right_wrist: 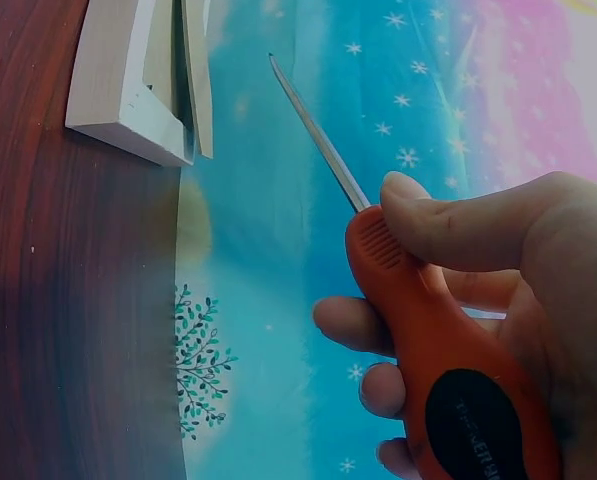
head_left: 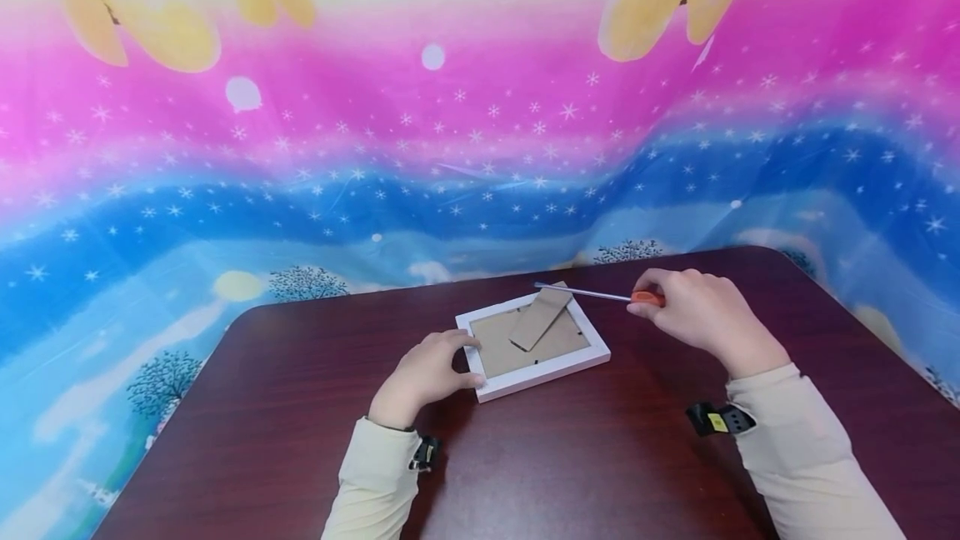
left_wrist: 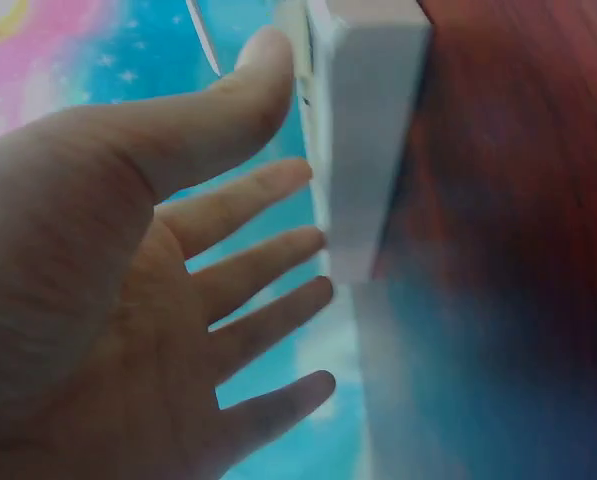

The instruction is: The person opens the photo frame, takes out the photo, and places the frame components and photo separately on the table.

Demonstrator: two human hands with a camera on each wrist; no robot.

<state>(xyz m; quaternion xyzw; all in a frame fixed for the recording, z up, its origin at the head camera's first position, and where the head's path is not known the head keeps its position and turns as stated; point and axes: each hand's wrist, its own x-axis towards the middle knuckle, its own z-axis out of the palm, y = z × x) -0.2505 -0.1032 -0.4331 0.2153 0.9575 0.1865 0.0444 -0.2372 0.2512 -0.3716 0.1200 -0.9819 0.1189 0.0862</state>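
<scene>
A white picture frame (head_left: 546, 370) lies face down on the table, its brown backing board (head_left: 495, 347) showing, with small dark tabs along the inner edge. From that board a brown stand flap (head_left: 542, 320) sticks up at a slant. My left hand (head_left: 426, 369) rests at the frame's left side, thumb and fingers spread and fairly straight, fingertips right at the border. My right hand (head_left: 701, 311) grips a screwdriver by its orange handle (right_wrist: 438, 330), which has a black oval patch. Its metal shaft (head_left: 588, 293) points left, overlapping the flap's upper end in the head view.
The dark red-brown table (head_left: 300, 440) has rounded far corners. Behind it hangs a pink and blue printed cloth (head_left: 420, 165) with snowflakes and trees. Each wrist wears a black strap, one by the left sleeve (head_left: 375, 473), one by the right sleeve (head_left: 795, 432).
</scene>
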